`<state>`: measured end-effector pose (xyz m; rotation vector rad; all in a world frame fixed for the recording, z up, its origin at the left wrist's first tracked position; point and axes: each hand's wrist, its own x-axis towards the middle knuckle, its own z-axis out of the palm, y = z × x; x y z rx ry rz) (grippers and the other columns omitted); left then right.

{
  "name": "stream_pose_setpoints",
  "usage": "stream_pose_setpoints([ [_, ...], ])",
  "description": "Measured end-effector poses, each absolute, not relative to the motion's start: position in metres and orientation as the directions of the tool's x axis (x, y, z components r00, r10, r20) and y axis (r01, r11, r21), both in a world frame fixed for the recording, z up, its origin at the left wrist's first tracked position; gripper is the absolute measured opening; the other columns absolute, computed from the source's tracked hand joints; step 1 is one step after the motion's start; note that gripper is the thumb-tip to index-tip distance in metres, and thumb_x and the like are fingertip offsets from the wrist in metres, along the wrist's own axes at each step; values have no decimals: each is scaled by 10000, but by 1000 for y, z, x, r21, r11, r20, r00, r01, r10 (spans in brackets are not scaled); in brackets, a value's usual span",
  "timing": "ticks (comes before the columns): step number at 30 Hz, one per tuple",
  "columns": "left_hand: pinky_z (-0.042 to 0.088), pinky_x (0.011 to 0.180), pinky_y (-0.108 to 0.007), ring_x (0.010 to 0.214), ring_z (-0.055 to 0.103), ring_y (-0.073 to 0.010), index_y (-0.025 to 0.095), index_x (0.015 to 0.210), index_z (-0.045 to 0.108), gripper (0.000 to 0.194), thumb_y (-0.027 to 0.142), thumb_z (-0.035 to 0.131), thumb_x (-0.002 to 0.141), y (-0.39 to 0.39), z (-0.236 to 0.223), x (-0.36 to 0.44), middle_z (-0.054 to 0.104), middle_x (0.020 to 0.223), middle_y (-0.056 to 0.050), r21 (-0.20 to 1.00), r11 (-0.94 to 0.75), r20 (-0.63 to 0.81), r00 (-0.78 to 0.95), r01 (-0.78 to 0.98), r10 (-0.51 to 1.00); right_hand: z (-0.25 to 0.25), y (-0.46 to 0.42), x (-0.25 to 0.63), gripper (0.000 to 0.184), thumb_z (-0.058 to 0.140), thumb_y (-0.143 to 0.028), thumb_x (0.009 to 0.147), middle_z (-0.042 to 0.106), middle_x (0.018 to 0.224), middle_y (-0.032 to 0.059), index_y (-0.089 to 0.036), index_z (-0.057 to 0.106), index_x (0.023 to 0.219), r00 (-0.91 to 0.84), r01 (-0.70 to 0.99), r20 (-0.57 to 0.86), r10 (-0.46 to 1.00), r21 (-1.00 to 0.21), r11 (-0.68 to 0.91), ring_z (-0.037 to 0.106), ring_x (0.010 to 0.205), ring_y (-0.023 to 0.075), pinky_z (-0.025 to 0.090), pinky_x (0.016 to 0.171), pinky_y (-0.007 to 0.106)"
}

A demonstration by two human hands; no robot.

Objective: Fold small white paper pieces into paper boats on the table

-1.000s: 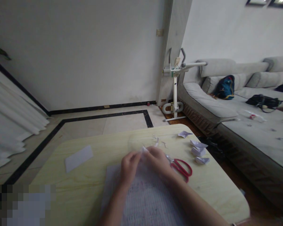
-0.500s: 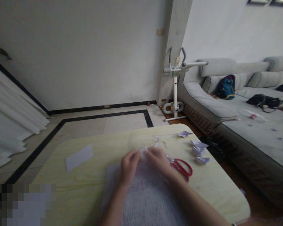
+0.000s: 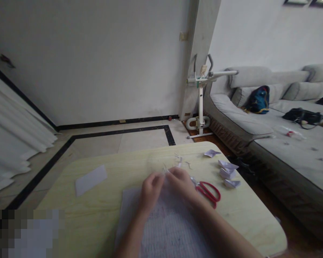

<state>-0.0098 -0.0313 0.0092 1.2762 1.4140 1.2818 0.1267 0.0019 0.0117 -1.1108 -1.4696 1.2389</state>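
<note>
My left hand (image 3: 151,187) and my right hand (image 3: 181,183) meet near the middle of the table, fingers closed in a pinch. Between their fingertips is a small piece of white paper (image 3: 166,172), mostly covered by the fingers. Beneath my wrists lies a large sheet of lined paper with writing (image 3: 164,229). Red-handled scissors (image 3: 210,193) rest just right of my right hand, their blades partly hidden behind it. Thin paper scraps (image 3: 179,162) are scattered beyond my fingertips. Several small folded paper shapes (image 3: 227,173) sit along the table's right side.
A blank white paper rectangle (image 3: 90,180) lies on the left of the pale wooden table (image 3: 97,222), which has rounded corners. Past the right edge stands a grey sofa (image 3: 293,172) with bags on it. White exercise equipment (image 3: 200,104) stands by the wall.
My left hand has shifted slightly right and turned a little, closer to my right hand. The paper between the fingertips shows less now. The things on the table have stayed put.
</note>
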Motion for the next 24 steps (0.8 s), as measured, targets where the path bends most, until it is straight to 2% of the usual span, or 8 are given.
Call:
stream_pose_setpoints([
  [4, 421, 583, -216, 626, 550, -145, 150, 784, 642, 253, 385, 553, 822, -33, 13, -9, 607, 650, -3, 983, -39, 63, -128, 180, 990, 13, 1, 127, 251, 575, -374, 806, 579, 645, 5, -142, 616, 718, -226, 67, 52, 973, -995, 69, 514, 595, 124, 402, 539, 221],
  [8, 386, 552, -201, 591, 513, -127, 158, 691, 606, 267, 373, 537, 835, -34, 16, -10, 559, 599, 17, 982, -52, 67, -77, 184, 995, 15, 0, 126, 226, 584, -344, 788, 556, 625, -4, -142, 600, 687, -210, 78, 22, 977, -996, 39, 501, 589, 121, 392, 535, 220],
  [18, 361, 549, -215, 581, 494, -127, 167, 647, 534, 317, 390, 476, 865, -35, 8, -11, 502, 580, 26, 967, -45, 55, -36, 249, 998, 14, -2, 124, 188, 549, -291, 777, 502, 599, -18, -154, 543, 649, -210, 49, 72, 975, -995, 84, 464, 579, 118, 372, 534, 222],
  [24, 346, 534, -213, 570, 470, -124, 170, 631, 512, 336, 406, 459, 865, -32, 0, -13, 470, 565, 32, 954, -75, 89, -36, 289, 995, 19, -2, 124, 173, 540, -277, 794, 537, 640, -10, -154, 561, 674, -252, 88, 77, 965, -991, 102, 492, 620, 124, 393, 566, 220],
])
